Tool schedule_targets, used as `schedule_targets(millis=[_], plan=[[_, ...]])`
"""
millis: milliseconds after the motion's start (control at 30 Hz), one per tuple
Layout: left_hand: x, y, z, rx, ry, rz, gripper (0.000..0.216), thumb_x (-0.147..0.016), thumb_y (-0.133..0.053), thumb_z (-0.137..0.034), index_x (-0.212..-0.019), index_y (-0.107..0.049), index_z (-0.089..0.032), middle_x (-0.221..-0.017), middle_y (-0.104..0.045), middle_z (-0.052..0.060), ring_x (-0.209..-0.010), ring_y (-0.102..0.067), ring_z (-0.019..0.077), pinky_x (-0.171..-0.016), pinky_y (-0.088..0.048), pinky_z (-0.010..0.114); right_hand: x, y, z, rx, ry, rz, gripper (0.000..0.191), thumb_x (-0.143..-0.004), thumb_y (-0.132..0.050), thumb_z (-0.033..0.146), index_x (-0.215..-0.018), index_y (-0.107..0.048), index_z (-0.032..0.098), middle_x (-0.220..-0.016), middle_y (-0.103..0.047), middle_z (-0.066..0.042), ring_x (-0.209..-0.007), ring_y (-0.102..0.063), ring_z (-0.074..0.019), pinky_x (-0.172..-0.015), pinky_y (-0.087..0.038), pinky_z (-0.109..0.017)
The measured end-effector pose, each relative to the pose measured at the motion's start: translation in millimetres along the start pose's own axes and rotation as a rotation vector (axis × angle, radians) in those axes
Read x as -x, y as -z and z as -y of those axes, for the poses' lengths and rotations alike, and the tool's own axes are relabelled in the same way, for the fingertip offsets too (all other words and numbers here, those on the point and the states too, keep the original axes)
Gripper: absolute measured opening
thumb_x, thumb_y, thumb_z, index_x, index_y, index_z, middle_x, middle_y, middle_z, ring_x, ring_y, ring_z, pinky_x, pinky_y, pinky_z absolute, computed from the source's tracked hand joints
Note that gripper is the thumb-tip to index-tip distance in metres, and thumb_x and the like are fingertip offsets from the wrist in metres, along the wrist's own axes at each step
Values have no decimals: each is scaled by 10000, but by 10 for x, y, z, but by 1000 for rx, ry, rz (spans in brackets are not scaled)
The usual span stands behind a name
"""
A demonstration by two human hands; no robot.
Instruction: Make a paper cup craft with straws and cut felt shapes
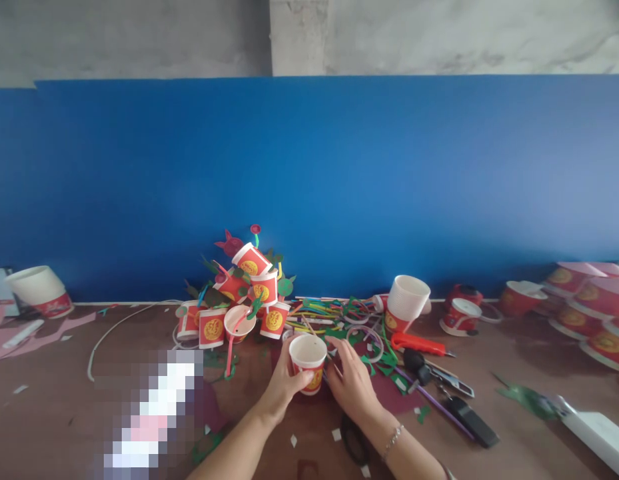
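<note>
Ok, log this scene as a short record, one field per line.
Left hand: gripping the red-and-white paper cup, thumb across its front
Right hand: just right of that cup; grip unclear
Cup position: upright, mouth up
Behind, to the left: piled red paper cups with green cutouts
To the right: red-handled tool, lying on the brown table
Backdrop: blue panel

My remote feed comes from one head-worn camera, facing forward and tilted down. The blue partition board (309, 167) spans twelve o'clock; toward six, the brown tabletop (54, 420), left hand (280, 387) and right hand (354, 383) sit nearer the lens.
</note>
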State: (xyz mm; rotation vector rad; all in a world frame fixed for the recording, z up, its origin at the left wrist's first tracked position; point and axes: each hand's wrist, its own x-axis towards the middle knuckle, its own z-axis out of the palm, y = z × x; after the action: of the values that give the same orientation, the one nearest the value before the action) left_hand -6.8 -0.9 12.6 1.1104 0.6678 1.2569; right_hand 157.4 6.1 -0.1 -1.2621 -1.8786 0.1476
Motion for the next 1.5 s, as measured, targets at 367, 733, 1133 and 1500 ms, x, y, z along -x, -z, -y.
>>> schedule_targets(millis=[367,733,1133,1500], plan=[[-53,-29,48,-156,-39,-93,632,-591,-809,-273,-1148,-517,-203,-1156,-610,89,-1105,-552,269,-1006,-368,398,34,53,79,-355,-97,59,346,-852,-476,191,-1197,-454,195,-908,-632,-53,-648,-590,-139,-588,-496,-238],[-11,-53,3,-163,-22,-48,568,-630,-781,-281,-1131,-528,-195,-1106,-635,85,-1051,-576,248,-970,-400,372,-38,63,67,-269,-28,4,149,-866,-471,199,-844,-618,188,-725,-605,-25,-638,-544,-146,-572,-438,-236],[7,36,81,23,149,-34,583,-594,-808,-329,-1112,-588,-174,-1054,-670,99,-1012,-589,277,-919,-419,396,-11,119,73,-209,82,8,162,-885,-452,161,-798,-582,200,-746,-586,-36,-703,-547,-160,-626,-430,-248],[36,36,10,-72,112,49,587,-601,-807,-320,-1113,-550,-193,-1036,-641,68,-991,-569,236,-907,-408,359,-37,116,63,-416,-85,65,167,-809,-472,171,-644,-496,182,-631,-477,18,-613,-448,-125,-586,-357,-229]])
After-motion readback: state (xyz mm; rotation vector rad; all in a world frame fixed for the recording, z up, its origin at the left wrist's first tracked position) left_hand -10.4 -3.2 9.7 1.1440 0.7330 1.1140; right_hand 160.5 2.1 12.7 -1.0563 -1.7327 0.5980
